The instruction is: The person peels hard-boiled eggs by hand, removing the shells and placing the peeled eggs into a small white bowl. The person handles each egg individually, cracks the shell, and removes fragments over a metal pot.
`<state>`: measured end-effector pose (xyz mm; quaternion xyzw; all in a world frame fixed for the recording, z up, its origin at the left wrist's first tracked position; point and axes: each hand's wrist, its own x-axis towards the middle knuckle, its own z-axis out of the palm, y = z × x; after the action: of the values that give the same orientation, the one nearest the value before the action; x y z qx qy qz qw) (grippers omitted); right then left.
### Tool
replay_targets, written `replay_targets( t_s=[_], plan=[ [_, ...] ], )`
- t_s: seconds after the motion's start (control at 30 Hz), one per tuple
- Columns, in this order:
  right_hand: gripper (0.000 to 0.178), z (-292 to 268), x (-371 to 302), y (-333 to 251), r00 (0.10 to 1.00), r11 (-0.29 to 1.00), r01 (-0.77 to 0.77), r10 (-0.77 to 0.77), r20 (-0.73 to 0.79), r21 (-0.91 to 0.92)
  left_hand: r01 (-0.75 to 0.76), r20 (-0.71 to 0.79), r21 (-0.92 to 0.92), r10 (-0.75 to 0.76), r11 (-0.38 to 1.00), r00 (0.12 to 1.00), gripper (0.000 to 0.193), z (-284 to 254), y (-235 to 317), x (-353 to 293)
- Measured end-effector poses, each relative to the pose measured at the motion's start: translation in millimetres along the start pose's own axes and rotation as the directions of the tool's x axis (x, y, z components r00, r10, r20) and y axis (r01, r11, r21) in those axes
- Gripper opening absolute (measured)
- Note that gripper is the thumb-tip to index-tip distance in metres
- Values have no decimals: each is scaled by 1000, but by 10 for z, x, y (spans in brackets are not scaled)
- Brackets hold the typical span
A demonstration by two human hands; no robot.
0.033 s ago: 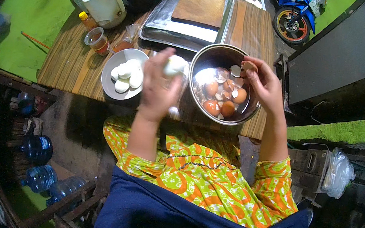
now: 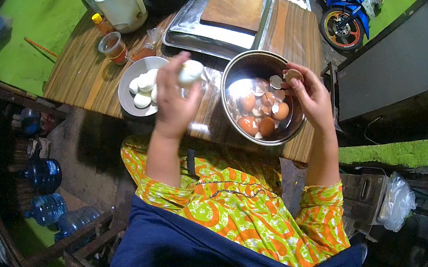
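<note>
Near the table's (image 2: 291,35) front edge, the left hand (image 2: 175,99) has its grip closed around a peeled white egg (image 2: 190,72), lifted just above the small grey plate (image 2: 127,95) of peeled eggs (image 2: 144,89), likely so the clean ones stay apart from the shells. The right hand (image 2: 310,97) pinches a piece of eggshell (image 2: 293,75) over the far rim of the steel bowl (image 2: 230,90), where brown eggs (image 2: 259,115) and shell scraps collect. Farther back lie a metal tray (image 2: 185,22) with a wooden cutting board (image 2: 236,4), and at the left corner a white kettle (image 2: 120,5).
</note>
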<state>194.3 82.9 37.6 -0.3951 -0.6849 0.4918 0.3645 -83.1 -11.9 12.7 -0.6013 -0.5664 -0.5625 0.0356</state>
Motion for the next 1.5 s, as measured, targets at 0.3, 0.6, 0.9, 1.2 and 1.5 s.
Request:
replay_targets(
  t_s=[0.3, 0.6, 0.9, 1.2, 1.5],
  plan=[
    [23, 166, 171, 103, 953, 801, 292, -199, 227, -523, 334, -237, 490, -245, 805, 940, 49, -643, -881, -117],
    [51, 801, 225, 214, 792, 449, 280, 391, 469, -848, 415, -222, 447, -351, 793, 910, 36, -651, -899, -196],
    [57, 461, 347, 210, 936, 794, 284, -109, 335, -537, 152, -108, 174, -134, 973, 985, 29, -228, -273, -74],
    [50, 345, 25, -125, 985, 960, 164, -171, 10, 225, 320, 282, -398, -217, 860, 935, 35, 380, 541, -185],
    [43, 378, -238, -135, 976, 978, 199, -203, 77, 58, 417, 446, -611, -143, 673, 883, 55, 603, 605, -267]
  ],
)
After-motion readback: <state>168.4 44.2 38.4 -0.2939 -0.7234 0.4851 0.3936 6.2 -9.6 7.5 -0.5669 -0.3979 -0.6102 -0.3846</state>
